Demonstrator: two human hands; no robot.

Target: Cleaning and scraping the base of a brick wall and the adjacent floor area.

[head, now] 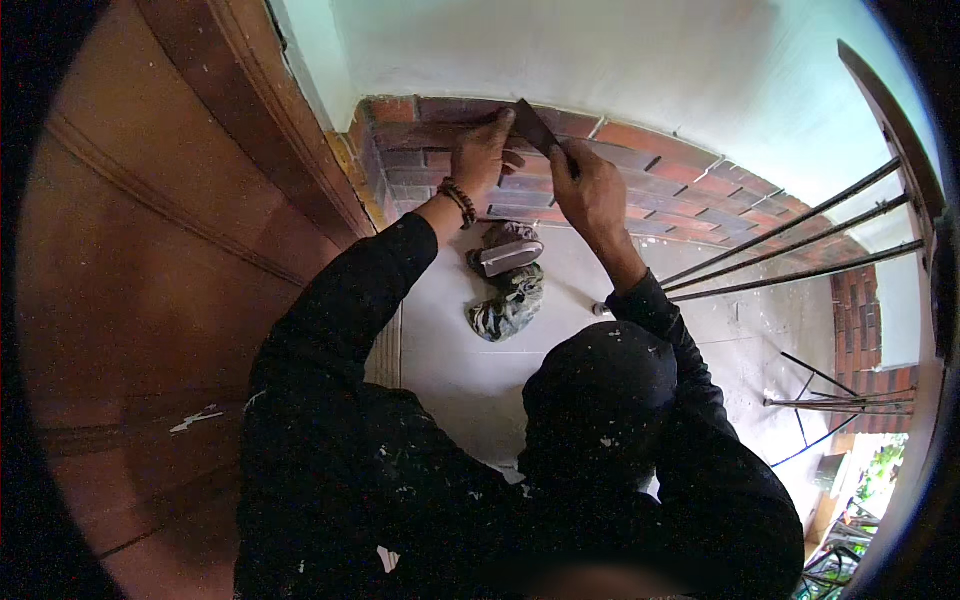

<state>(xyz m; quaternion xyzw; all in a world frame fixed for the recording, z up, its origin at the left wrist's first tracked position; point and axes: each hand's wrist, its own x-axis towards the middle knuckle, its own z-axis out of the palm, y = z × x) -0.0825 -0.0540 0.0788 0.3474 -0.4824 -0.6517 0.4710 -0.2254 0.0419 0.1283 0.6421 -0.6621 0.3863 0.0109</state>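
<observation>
My right hand [592, 191] grips the handle of a flat, wide-bladed tool [538, 127], which looks like a putty knife. Its dark blade slants up and left across the top rows of a brick-patterned wall facing [637, 161]. Beside the blade, my left hand [484, 154], with a beaded bracelet [459, 202] at the wrist, is raised to the brick facing; thumb and fingers are apart, and whether they hold something small is unclear. Below my hands, a crumpled patterned cloth [506, 307] lies on the tiled floor, with a pale, flat, rounded object [512, 257] on it.
A brown wooden door and its frame [262, 112] stand close at the left. Thin dark metal bars [787, 244] reach in from the right. A folding metal frame [832, 403] is farther right. Plain pale wall [562, 52] rises above the brick facing.
</observation>
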